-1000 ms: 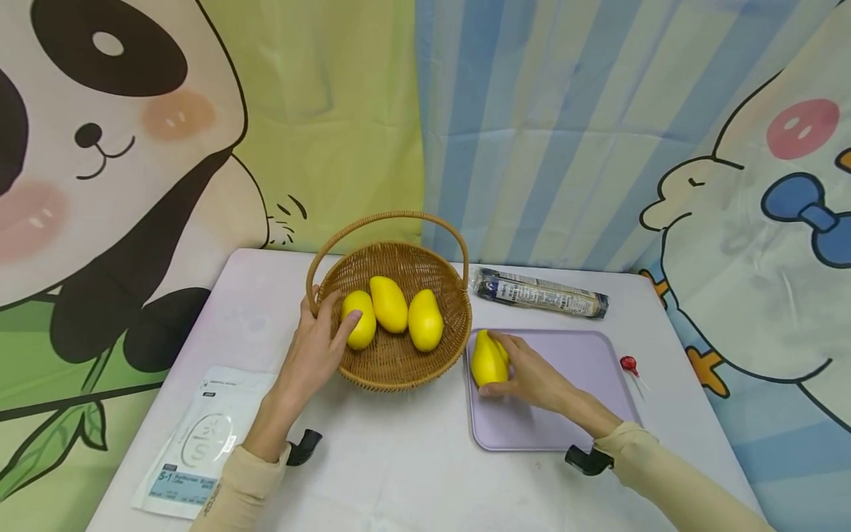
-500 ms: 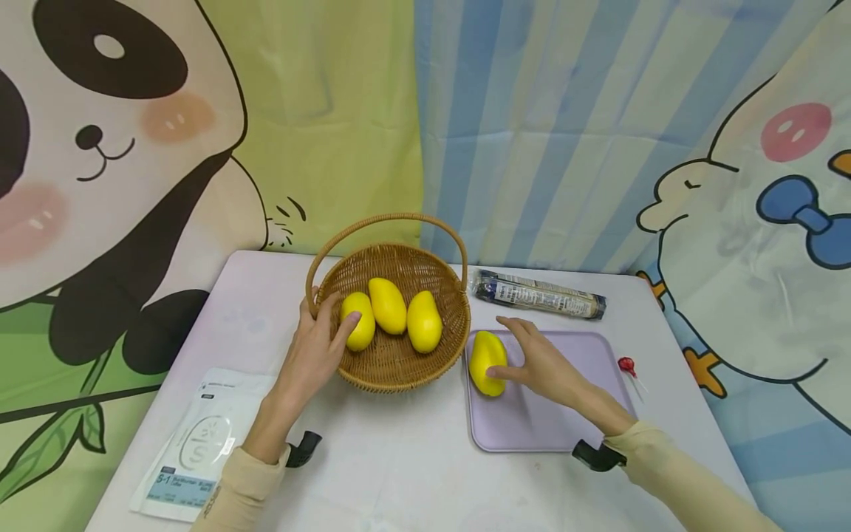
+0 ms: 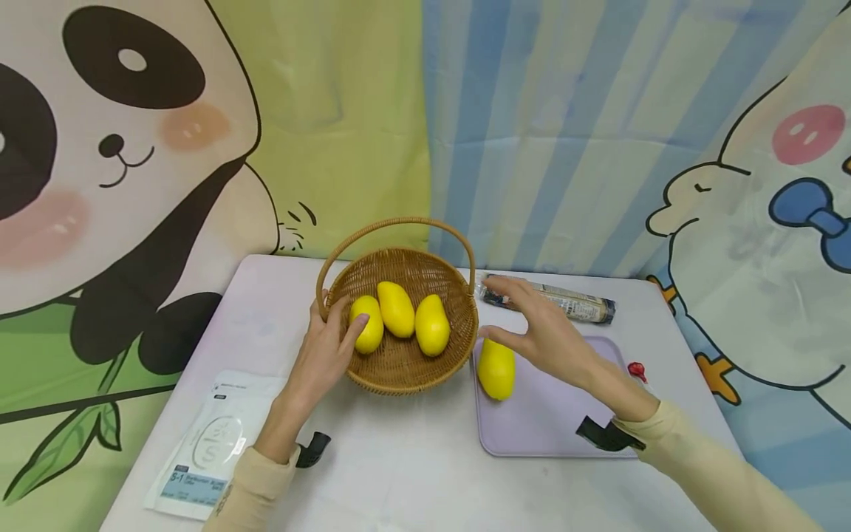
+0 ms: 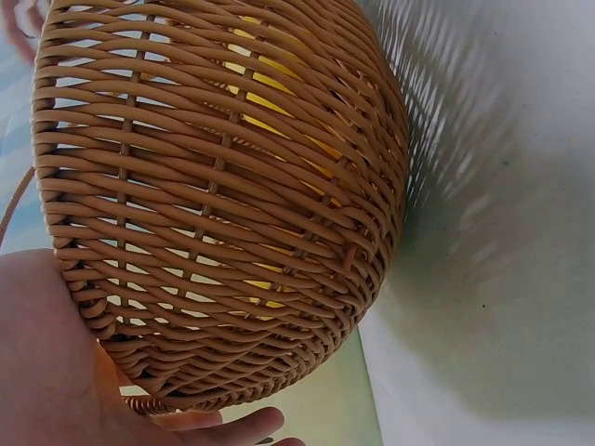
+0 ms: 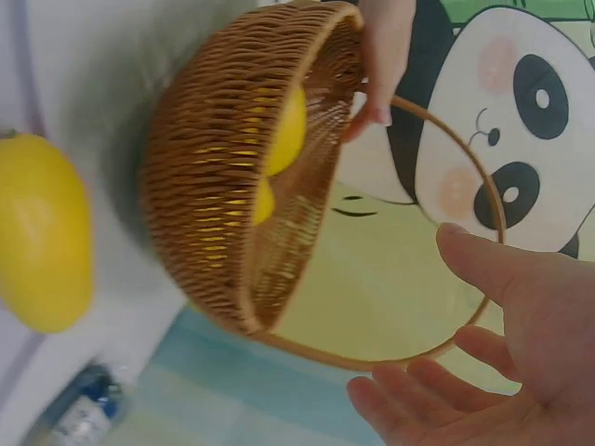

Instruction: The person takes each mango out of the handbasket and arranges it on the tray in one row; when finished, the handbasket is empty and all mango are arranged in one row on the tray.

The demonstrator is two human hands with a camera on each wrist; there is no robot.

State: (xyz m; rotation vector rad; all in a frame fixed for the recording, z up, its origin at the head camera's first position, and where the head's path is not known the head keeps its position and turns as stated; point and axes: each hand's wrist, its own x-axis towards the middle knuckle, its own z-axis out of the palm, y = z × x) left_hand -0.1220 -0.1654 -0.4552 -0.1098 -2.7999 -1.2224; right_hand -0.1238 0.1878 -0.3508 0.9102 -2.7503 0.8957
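Note:
A round wicker basket [image 3: 399, 369] with an arched handle holds three yellow mangoes, one of them the mango [image 3: 432, 325] on the right. My left hand [image 3: 323, 351] grips the basket's left rim, thumb over the inside and fingers round the outside. Beside the basket, another mango [image 3: 496, 373] lies on a lilac tray [image 3: 545, 436]. My right hand [image 3: 548, 336] is raised above that mango with thumb and fingers spread and nothing in it. It hides the mango's top end. In the right wrist view the right hand [image 5: 530, 344] appears apart from the handle's loop.
A dark wrapped roll-shaped package [image 3: 578, 304] lies behind the tray, partly covered by the right hand. A red lollipop [image 3: 637, 369] sits by the tray's right edge. On the left lies a white pouch [image 3: 222, 436]. Printed curtains hang behind the table.
My right hand has let go of the mango on the tray and risen up and away toward the back. My left hand stays on the basket rim. The view has shifted slightly.

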